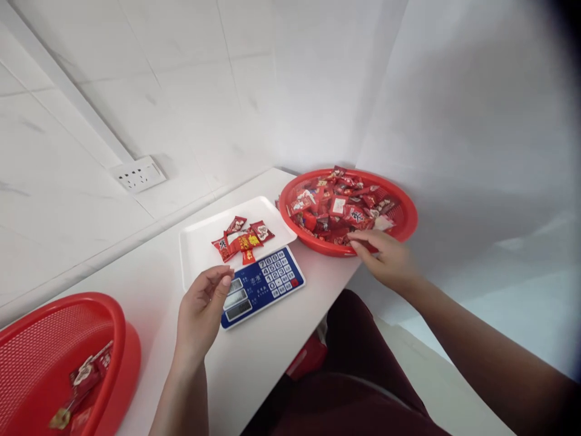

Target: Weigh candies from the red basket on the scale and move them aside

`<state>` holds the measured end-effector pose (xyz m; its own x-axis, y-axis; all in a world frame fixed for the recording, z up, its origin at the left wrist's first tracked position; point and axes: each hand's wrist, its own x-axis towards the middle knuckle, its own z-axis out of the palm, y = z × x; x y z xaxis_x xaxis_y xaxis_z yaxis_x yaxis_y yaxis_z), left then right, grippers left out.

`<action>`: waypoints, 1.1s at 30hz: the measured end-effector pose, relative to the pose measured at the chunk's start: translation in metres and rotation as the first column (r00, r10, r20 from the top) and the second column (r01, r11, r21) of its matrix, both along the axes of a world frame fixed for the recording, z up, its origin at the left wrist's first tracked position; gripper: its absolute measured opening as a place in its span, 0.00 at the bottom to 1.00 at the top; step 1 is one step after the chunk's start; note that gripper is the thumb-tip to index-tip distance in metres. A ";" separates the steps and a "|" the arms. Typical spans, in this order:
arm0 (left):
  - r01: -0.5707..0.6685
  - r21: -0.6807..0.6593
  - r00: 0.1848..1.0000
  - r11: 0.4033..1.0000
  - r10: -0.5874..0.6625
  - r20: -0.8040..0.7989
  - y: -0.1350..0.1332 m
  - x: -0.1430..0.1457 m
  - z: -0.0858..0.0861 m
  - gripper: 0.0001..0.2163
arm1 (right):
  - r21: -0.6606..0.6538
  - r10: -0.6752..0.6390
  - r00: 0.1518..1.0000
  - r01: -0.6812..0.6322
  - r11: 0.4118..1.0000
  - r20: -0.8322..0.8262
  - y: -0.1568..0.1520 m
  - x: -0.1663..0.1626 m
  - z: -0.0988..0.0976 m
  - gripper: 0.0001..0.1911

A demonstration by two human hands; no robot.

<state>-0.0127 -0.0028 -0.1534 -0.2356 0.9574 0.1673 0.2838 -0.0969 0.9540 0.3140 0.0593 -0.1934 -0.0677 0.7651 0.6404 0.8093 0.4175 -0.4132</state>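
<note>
Looking down through the head camera, I see the right hand [385,257] stretched out to the near rim of the full red basket [407,213], which sits at the far right end of the white surface [254,357], close to the corner of the wall. Its fingertips lie on the wrapped candies [338,206] heaped inside, right at the near edge. The fingers are bent over the wrappers, and from this angle I cannot tell whether they have one pinched or only touch the pile. The left hand [202,309] hangs above the surface just beside the blue scale [263,281], near its display. It is loosely curled, with the thumb near the forefinger and nothing that I can see between them. On the scale rests a white tray [200,248] with a small cluster of red and yellow sweets [240,240] toward its right half, well apart from both hands. At the lower left stands a second red basket [115,327] holding only a few wrapped pieces [84,384]. A white wall socket [138,174] sits on the tiles behind the tray.
</note>
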 end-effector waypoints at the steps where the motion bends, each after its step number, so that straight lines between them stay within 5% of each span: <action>1: 0.002 0.021 1.000 1.000 -0.002 0.004 -0.001 0.001 0.001 0.13 | 0.025 -0.007 0.999 0.006 1.000 0.039 0.002 -0.001 -0.005 0.11; 10: 0.061 0.101 0.998 0.993 -0.065 0.029 -0.006 0.015 0.015 0.10 | 0.218 -0.051 0.976 0.004 0.976 0.211 0.006 -0.004 -0.022 0.11; 18: 0.130 0.115 0.991 0.985 -0.134 0.025 -0.016 0.026 0.017 0.09 | 0.218 -0.048 0.969 -0.006 0.976 0.243 0.005 0.000 -0.022 0.12; 33: -0.049 0.070 0.998 0.996 0.052 -0.040 0.003 0.007 0.023 0.15 | 0.282 -0.056 0.970 -0.014 0.959 0.238 0.008 -0.002 -0.023 0.11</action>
